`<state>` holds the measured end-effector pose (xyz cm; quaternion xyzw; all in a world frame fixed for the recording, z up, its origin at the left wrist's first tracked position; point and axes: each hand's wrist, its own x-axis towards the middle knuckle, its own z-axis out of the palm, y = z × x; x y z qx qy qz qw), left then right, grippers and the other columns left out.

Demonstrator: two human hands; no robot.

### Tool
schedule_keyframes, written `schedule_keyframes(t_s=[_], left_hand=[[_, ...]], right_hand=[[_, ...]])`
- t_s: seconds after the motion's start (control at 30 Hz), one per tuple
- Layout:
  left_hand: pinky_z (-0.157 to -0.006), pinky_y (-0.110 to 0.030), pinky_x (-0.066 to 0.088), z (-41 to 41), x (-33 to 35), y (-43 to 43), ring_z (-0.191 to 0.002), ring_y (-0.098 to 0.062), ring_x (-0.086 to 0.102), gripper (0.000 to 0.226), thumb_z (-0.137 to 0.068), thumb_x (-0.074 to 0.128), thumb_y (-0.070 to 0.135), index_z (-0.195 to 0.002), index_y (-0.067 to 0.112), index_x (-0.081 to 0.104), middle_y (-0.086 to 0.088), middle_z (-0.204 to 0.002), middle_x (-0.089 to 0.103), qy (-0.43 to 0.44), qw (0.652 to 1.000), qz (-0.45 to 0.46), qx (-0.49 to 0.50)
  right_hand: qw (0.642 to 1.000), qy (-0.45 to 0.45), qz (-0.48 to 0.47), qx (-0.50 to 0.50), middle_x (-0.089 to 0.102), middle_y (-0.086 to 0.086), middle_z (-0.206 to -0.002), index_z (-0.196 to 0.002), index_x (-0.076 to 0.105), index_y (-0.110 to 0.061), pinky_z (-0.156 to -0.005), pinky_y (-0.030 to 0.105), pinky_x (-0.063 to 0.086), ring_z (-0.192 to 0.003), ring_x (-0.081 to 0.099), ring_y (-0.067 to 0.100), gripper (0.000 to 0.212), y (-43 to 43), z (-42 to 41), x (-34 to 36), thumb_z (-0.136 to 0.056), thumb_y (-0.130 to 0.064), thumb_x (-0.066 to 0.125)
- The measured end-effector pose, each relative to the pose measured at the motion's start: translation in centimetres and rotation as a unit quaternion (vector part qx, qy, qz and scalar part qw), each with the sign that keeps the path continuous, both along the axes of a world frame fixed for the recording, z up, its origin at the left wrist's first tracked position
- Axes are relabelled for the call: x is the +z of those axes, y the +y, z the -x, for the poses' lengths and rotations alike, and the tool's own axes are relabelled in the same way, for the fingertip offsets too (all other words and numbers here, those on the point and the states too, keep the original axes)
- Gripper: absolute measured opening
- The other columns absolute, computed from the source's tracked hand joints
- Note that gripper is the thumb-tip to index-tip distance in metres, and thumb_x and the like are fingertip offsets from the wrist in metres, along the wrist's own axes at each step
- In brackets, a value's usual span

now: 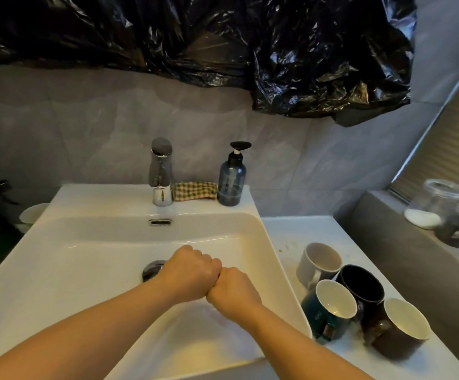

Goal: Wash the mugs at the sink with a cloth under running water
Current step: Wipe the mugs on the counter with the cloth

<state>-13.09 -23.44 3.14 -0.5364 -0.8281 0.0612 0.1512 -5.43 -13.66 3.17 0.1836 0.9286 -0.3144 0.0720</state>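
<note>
Both hands are over the sink (86,250) basin, near the drain. Left hand (192,270) and right hand (231,289) are curled into fists, knuckles touching; I see nothing held in either.

Four mugs are clustered on the white surface (291,229) just right of the sink, tipped with mouths toward me:
- white mug (318,263) at the back
- black mug (360,286) beside it
- teal mug (329,305), pale inside
- brown mug (398,330), pale inside, nearest me

The checked cloth (195,190) lies folded on the sink's back ledge, between tap (161,171) and soap bottle (231,182).

Head-worn wide-angle camera faces forward-down, close over sink (99,200).
</note>
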Motion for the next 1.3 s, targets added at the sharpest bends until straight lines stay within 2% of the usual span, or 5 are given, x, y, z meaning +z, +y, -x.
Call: schedule_keyframes(t_s=[0.23, 0.43, 0.53, 0.87, 1.3], left_hand=[[-0.064, -0.031, 0.036, -2.0, 0.9, 0.3, -0.097, -0.023, 0.059, 0.034, -0.092, 0.048, 0.021, -0.125, 0.019, 0.041, -0.005, -0.110, 0.059, -0.144, 0.981, -0.018, 0.128], [-0.057, -0.022, 0.038, -3.0, 2.0, 0.3, -0.071, -0.014, 0.052, 0.012, -0.082, 0.049, 0.013, -0.084, 0.018, 0.060, 0.003, -0.080, 0.061, -0.552, 0.799, -0.097, 0.217], [-0.058, -0.025, 0.036, -4.3, 1.9, 0.9, -0.082, -0.020, 0.059, 0.019, -0.082, 0.045, 0.012, -0.091, 0.013, 0.061, -0.003, -0.087, 0.063, -0.424, 0.879, -0.042, 0.213], [-0.062, -0.030, 0.034, -5.4, 1.3, 1.7, -0.092, -0.025, 0.063, 0.030, -0.091, 0.043, 0.021, -0.119, 0.012, 0.039, -0.003, -0.103, 0.064, -0.193, 0.960, 0.024, 0.199], [-0.085, -0.034, 0.052, -6.5, 5.6, 6.6, -0.104, -0.020, 0.057, 0.025, -0.089, 0.062, 0.030, -0.110, 0.028, 0.051, -0.003, -0.113, 0.059, -0.708, 0.643, -0.248, 0.156]], right_hand=[[0.999, 0.048, 0.023, 0.002, 0.060, 0.004, -0.108, -0.118, 0.048, -0.017, -0.080, 0.039, 0.051, -0.096, 0.059, 0.024, 0.038, 0.6, -0.8, 0.8, -0.080, -0.015, 0.057], [0.927, 0.130, -0.321, 0.142, 0.055, 0.010, -0.105, -0.129, 0.049, -0.010, -0.056, 0.030, 0.044, -0.081, 0.057, 0.023, 0.067, 0.3, -1.9, 0.3, -0.069, -0.018, 0.077], [0.908, 0.159, -0.375, 0.101, 0.034, -0.005, -0.042, -0.059, 0.061, -0.017, -0.035, 0.018, 0.004, -0.030, 0.031, 0.015, 0.051, 0.6, -1.6, 0.2, -0.017, -0.025, 0.089], [0.994, 0.019, -0.091, 0.060, 0.063, 0.005, -0.100, -0.103, 0.053, -0.017, -0.070, 0.036, 0.047, -0.091, 0.058, 0.027, 0.020, 2.0, -3.1, 1.1, -0.083, -0.014, 0.052], [0.936, 0.200, 0.285, -0.057, 0.067, -0.017, -0.095, -0.097, 0.061, -0.044, -0.067, 0.009, 0.045, -0.088, 0.063, -0.003, 0.027, 9.8, -8.6, 4.4, -0.096, -0.020, 0.049]])
